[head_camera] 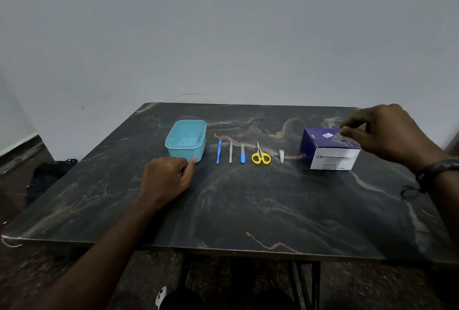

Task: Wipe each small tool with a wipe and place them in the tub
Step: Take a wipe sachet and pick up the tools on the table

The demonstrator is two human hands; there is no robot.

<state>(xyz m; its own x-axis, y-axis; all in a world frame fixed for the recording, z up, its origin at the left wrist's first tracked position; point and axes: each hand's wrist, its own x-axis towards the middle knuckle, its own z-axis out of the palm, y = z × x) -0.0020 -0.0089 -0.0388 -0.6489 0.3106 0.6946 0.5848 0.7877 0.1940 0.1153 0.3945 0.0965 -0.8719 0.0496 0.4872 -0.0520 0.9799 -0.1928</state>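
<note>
The left forearm reaches in from the near left edge, and the left hand (167,179) rests on the dark marbled table (248,210) with its fingers loosely curled, holding nothing; its thumb tip touches the near right corner of the teal plastic tub (186,139). The tub stands open toward the far left of the table, and nothing shows inside it.

Just right of the tub, five small tools lie in a row, each pointing away from the camera and apart from its neighbours. From left to right they are a slim blue-handled tool (218,152), a metal nail file (230,152), a short tool with a blue grip (242,153), yellow-handled scissors (260,155) with the blades closed, and a metal nail clipper (281,156).

Further right stands a purple and white box of alcohol swabs (329,151), near the table's right side. The right hand (387,133) hovers over the box's far right top, where thumb and forefinger pinch a small translucent wipe packet (344,137) at the opening. A dark bracelet (434,170) circles the right wrist.

A dark bag (49,173) lies on the floor left of the table.
</note>
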